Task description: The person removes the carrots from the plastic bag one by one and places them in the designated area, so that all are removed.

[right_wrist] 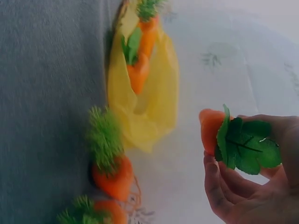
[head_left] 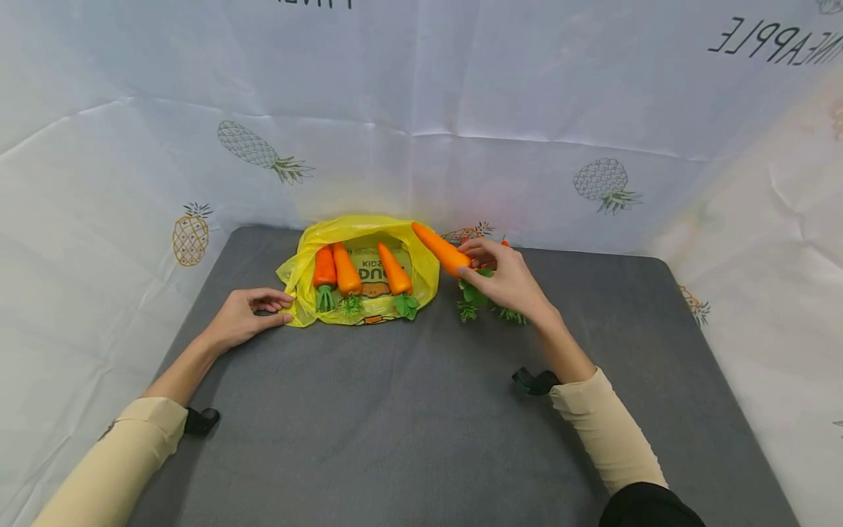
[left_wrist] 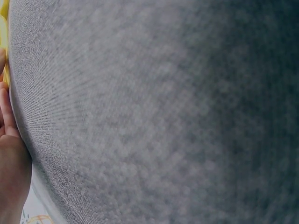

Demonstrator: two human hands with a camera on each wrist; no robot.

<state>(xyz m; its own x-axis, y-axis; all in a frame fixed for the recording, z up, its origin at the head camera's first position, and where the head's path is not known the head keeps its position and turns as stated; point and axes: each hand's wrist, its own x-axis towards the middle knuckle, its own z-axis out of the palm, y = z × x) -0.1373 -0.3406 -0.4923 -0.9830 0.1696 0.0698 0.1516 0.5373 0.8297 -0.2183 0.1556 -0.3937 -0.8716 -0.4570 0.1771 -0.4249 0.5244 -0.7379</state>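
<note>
surface [head_left: 408,424], grey, carries yellow bag [head_left: 426,271] at far side, mouth gaping. left hand [head_left: 245,316]: fingers pinch bag's left edge. right hand [head_left: 503,277]: fingers grip leafy carrot [head_left: 440,249], raised at bag's right edge. three carrots [head_left: 395,269] inside bag; other carrots [right_wrist: 114,179] on surface, right of it.
</note>
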